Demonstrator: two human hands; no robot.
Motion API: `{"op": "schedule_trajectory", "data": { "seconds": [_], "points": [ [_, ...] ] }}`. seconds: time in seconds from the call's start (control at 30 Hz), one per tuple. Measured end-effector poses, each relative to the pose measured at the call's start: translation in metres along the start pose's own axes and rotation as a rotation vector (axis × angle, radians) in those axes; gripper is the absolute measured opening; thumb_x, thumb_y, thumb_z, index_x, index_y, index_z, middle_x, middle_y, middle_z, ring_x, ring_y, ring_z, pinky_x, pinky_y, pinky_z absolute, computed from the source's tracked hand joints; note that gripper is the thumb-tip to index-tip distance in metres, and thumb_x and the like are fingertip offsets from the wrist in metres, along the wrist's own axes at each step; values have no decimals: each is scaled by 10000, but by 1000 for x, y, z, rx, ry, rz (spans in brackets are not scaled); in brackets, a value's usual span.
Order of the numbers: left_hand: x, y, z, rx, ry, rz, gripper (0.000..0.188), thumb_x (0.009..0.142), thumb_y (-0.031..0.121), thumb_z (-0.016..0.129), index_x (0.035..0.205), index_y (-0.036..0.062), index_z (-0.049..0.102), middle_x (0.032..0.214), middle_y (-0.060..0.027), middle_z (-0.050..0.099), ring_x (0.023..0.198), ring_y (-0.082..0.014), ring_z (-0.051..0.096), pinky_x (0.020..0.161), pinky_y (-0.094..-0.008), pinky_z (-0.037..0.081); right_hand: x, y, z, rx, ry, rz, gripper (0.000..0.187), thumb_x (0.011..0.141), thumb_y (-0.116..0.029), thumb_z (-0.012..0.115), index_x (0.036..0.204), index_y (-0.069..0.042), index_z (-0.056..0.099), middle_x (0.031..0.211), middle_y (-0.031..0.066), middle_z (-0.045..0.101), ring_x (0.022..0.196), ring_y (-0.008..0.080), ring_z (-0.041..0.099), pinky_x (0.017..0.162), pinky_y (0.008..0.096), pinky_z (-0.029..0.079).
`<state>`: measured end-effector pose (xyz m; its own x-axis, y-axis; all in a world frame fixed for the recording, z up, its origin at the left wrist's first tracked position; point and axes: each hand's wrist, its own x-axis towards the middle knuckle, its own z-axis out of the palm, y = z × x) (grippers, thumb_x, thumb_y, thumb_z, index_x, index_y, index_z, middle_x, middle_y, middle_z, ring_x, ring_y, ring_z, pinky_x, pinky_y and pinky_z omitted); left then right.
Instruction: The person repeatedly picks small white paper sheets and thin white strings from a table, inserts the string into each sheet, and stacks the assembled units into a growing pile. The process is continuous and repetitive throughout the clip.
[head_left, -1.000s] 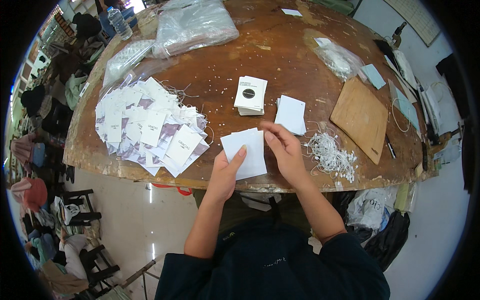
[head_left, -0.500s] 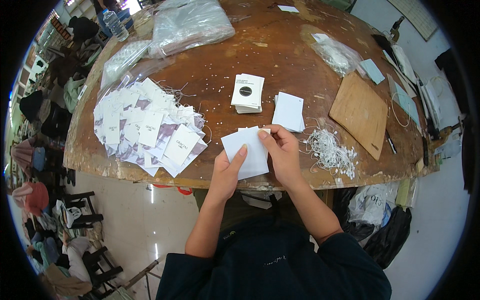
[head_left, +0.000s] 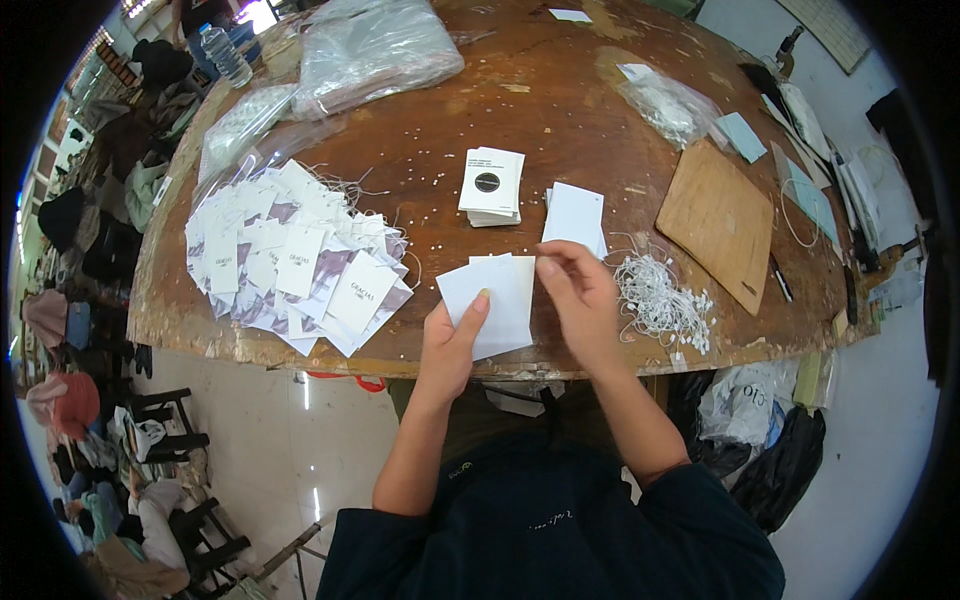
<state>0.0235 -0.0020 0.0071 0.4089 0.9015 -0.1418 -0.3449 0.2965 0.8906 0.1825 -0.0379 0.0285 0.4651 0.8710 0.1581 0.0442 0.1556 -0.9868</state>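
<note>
My left hand point(head_left: 452, 345) is closed on a few white cards point(head_left: 505, 310), its thumb pressed flat on top. The cards are slightly fanned, over the table's near edge. Just off their right side is my right hand point(head_left: 582, 300), fingers bent and thumb apart from the forefinger, with nothing visible between them. Beyond the hands stands a neat stack of printed white cards point(head_left: 492, 205) with a dark round mark. A smaller stack of blank-faced cards point(head_left: 575, 218) lies right of it. A tangle of white tag strings point(head_left: 660, 295) lies beside my right hand.
A large heap of strung white tags point(head_left: 300, 255) spreads at the left. Behind it lie clear plastic bags point(head_left: 380, 55) and a water bottle point(head_left: 226, 57). To the right are a wooden board point(head_left: 718, 225), a pen point(head_left: 781, 278) and a bag of white strings point(head_left: 672, 108).
My right hand has let go of the cards and shifted a little to the right. My left hand keeps its hold, and the right side of the cards is now uncovered.
</note>
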Motion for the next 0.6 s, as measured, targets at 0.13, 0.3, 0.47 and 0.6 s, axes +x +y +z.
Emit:
{"op": "schedule_trajectory", "data": {
  "seconds": [0.13,0.3,0.47,0.6],
  "points": [
    [1,0,-5,48,28,11,337,990,232,585,1198,-33,593,1066,-68,655,923,-104,616,802,-271,505,-1,-20,-64,-712,-26,-295,164,871,-90,685,1022,-27,679,876,94,685,792,190,607,702,301,480],
    [3,-3,-6,64,25,16,344,985,241,593,1190,-36,596,1046,-65,656,910,-104,616,796,-269,504,-15,-13,-98,-1201,-308,-499,218,758,-65,682,975,-47,670,906,124,657,837,293,603,753,382,494],
    [3,-6,-4,61,14,8,337,985,236,593,1183,-36,598,1039,-62,658,902,-100,615,791,-268,504,-10,-8,-90,-1409,-454,-496,238,730,-61,616,965,-53,649,916,106,621,881,269,587,794,363,489],
    [1,-5,-4,57,16,8,319,981,185,581,1205,-42,577,1070,-81,657,928,-125,635,805,-285,522,3,-40,-116,-524,-26,-289,153,830,21,618,977,-4,651,1012,83,638,920,196,614,839,295,479]
  ]
}}
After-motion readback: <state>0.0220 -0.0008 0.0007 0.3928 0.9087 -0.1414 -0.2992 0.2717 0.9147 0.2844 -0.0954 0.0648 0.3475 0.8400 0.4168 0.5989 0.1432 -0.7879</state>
